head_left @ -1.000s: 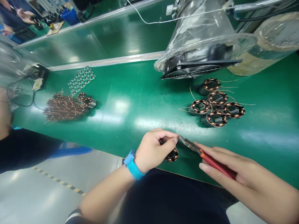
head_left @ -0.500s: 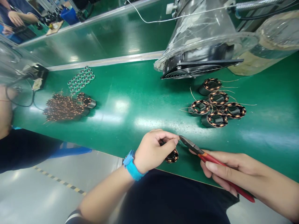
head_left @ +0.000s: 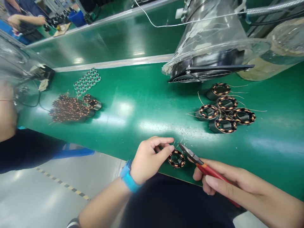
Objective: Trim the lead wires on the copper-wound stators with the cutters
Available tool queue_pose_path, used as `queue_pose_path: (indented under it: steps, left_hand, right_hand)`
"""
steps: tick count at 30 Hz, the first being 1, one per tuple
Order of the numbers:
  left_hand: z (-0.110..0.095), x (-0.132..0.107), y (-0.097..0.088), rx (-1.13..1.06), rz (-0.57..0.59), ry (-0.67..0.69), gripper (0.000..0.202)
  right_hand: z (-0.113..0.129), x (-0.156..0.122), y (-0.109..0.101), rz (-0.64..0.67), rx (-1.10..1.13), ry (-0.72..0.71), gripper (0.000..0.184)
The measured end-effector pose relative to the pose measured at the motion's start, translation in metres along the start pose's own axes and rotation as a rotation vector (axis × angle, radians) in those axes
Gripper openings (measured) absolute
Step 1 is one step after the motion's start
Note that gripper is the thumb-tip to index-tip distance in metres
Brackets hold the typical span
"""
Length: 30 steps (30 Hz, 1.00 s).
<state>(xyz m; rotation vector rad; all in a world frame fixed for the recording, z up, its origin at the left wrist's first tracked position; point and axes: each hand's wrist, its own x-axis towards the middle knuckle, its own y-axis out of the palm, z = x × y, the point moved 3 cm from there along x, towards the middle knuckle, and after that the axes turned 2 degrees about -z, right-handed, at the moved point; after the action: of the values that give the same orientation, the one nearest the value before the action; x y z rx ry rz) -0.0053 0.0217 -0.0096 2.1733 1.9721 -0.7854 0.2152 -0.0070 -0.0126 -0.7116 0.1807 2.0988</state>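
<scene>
At the near edge of the bench stands a motor stator [head_left: 177, 159], a dark ring with copper windings and thin wire ends rising from its upper rim. My left hand [head_left: 152, 156], with a blue band at the wrist, is at its left side. The thumb and index finger are apart, the thumb tip close to the stator's rim; the other fingers are partly hidden. In my right hand [head_left: 220, 180] is a pair of red-handled cutting pliers [head_left: 196, 160]. Their jaws point up-left, just right of the wire ends and apart from my left fingertips.
Several stators [head_left: 225, 125] with long loose wires stand at the right, below a black fan grille [head_left: 209, 74] on a clear plastic duct. Left lie a dense group of stators [head_left: 67, 109] and a patch of small round parts [head_left: 87, 81]. Another person's arm [head_left: 7, 110] is at far left.
My left thumb and index finger have parted and drawn back left from the wire ends. The pliers have shifted slightly left and down, and more of the stator shows.
</scene>
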Motion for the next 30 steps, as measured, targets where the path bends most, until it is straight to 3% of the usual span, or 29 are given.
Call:
queue_pose_path:
  steps: [4, 10, 20, 30]
  left_hand:
    - [-0.003, 0.002, -0.001, -0.023, 0.015, 0.009, 0.022]
    - [-0.007, 0.003, 0.0, 0.005, 0.045, 0.011, 0.022]
    - [-0.01, 0.004, 0.0, -0.012, 0.07, -0.029, 0.022]
    - [-0.008, 0.005, -0.002, 0.002, 0.081, -0.037, 0.022]
  right_hand:
    - [-0.002, 0.006, 0.0, 0.11, 0.072, 0.099, 0.041]
    - [-0.005, 0.011, 0.001, 0.107, -0.029, 0.058, 0.036]
    - [-0.012, 0.009, 0.001, 0.028, -0.123, 0.027, 0.046]
    - [-0.001, 0.01, 0.003, 0.081, 0.061, 0.099, 0.026]
